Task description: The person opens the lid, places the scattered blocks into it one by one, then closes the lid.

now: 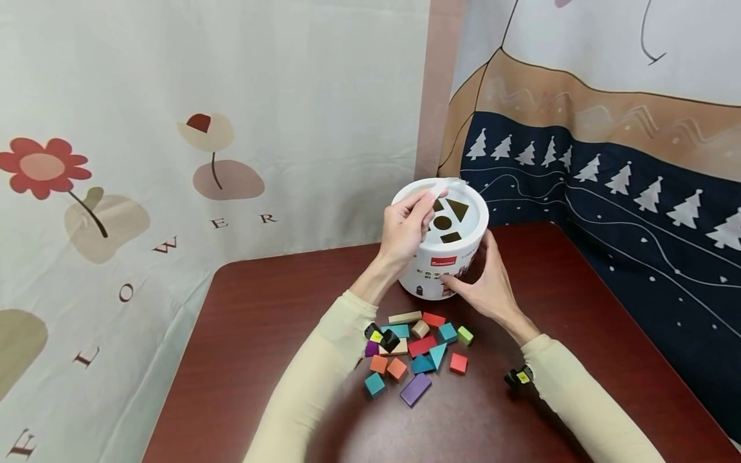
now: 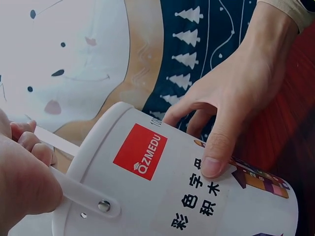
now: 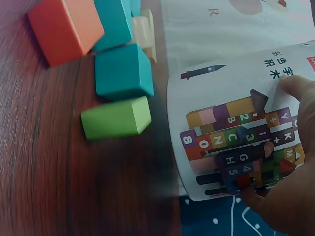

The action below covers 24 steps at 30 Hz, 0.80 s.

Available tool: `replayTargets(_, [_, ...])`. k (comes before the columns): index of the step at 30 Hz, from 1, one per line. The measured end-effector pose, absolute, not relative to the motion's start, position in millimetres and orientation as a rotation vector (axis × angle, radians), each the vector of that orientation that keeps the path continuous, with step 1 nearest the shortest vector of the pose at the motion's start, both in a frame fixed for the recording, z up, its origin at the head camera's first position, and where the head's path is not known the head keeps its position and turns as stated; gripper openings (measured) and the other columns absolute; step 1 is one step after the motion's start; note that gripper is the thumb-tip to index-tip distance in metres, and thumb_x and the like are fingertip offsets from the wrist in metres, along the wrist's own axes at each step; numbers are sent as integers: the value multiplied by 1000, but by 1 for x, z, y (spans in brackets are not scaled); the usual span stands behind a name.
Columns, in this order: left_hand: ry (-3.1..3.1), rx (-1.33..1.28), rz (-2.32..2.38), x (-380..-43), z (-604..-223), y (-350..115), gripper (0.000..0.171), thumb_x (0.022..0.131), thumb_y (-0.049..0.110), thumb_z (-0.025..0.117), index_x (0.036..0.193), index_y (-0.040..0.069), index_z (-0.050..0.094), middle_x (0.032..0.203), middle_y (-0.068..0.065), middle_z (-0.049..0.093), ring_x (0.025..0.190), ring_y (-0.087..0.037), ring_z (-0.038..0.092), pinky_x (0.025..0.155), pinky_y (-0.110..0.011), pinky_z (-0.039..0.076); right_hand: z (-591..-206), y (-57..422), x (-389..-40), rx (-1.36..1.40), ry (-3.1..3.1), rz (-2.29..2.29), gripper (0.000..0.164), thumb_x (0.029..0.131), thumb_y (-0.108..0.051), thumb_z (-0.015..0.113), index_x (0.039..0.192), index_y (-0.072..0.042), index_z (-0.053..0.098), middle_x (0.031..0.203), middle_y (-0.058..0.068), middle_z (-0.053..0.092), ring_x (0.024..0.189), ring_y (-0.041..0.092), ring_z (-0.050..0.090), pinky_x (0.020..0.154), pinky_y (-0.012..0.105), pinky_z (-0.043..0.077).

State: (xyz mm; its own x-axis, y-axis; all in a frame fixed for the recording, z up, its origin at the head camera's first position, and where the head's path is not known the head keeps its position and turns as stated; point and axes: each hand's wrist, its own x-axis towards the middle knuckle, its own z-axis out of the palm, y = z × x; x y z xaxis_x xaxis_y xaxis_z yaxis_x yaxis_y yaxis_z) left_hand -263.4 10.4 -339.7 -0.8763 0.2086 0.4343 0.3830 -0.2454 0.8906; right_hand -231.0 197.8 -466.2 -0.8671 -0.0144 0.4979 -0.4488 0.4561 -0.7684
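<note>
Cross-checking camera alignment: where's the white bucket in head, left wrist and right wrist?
Head: white bucket just right of centre, lid up.
Left wrist: white bucket across the lower middle, sideways in the picture, lid end left.
Right wrist: white bucket in the right half, sideways, lid end cut off by the right edge.
Shared landmark: the right hand on the bucket's printed side, in all three views.

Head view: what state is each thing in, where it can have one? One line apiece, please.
Bucket: roughly upright, contents hidden
Lid: on the bucket
Handle: raised
Left hand: gripping the handle
Right hand: round the bucket's side, thumb on the front
Blocks: loose, clustered on the table
</note>
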Motion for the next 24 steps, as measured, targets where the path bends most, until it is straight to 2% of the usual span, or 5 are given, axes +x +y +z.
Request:
replayTargets(4, [-1819,-779,-2324,-260,-337,24,32,108,16,55,121,-9,71,65,2,41,50,-9,31,45,-18,25,-447,205,-214,376,-2264,1387,112,74,-12,90,163,-20,23,150,8,43,131,26,43,107,64,36])
replayTargets(6, [-1816,-805,-2342,-257,-337,31,33,108,16,54,122,-9,71,66,3,42,50,-8,32,45,-17,25,-443,211,-206,357,-2262,1371,112,74,-10,90,163,-18,24,151,9,43,131,28,42,107,66,35])
replayTargets(10, [-1826,-861,-2355,-252,-340,45,33,109,15,53,123,-9,70,66,3,42,51,-8,33,44,-18,26,-451,231,-201,313,-2281,1314,115,73,-14,91,164,-26,22,153,7,41,133,28,41,105,68,34])
replayTargets(15, [-1829,-918,-2361,-246,-345,63,33,108,15,53,122,-10,70,66,2,42,52,-9,35,46,-18,27,-471,258,-197,221,-2326,1252,120,70,-24,94,163,-38,19,153,-2,40,132,24,42,103,65,38])
replayTargets(24, [-1875,-961,-2395,-233,-354,81,33,109,17,53,124,-6,71,68,0,42,54,-9,36,48,-19,27,-481,277,-177,139,-2347,1239,125,68,-25,95,164,-38,18,152,-4,41,130,24,46,101,61,40])
